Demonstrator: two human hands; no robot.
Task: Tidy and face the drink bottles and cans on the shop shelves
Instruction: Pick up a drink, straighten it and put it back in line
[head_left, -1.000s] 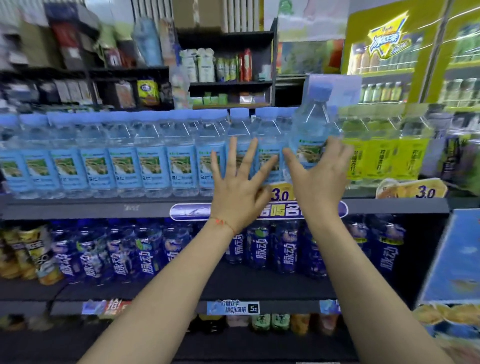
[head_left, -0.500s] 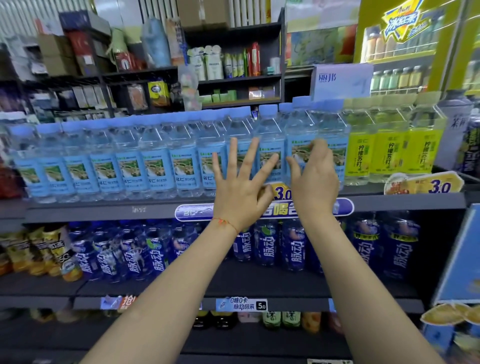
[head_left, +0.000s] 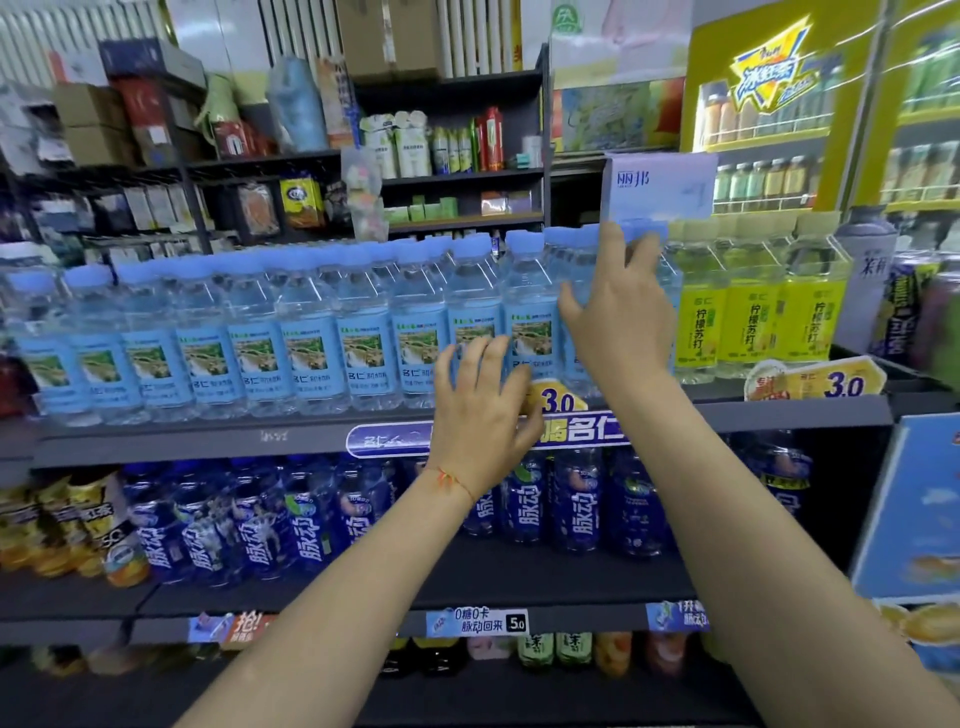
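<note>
Since a second ago the raised water bottle (head_left: 576, 312) has gone down into the row by the shelf (head_left: 208, 441) front edge; the right hand (head_left: 618, 317) has its grip curled round it, the left hand (head_left: 480, 410) lying loose-fingered against neighbouring bottles. To do this well, turn the label forward and flush; beside it stand yellow bottles (head_left: 748, 312).

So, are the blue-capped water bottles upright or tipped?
Upright: the blue-capped water bottles stand in a row, caps up, labels forward.
</note>
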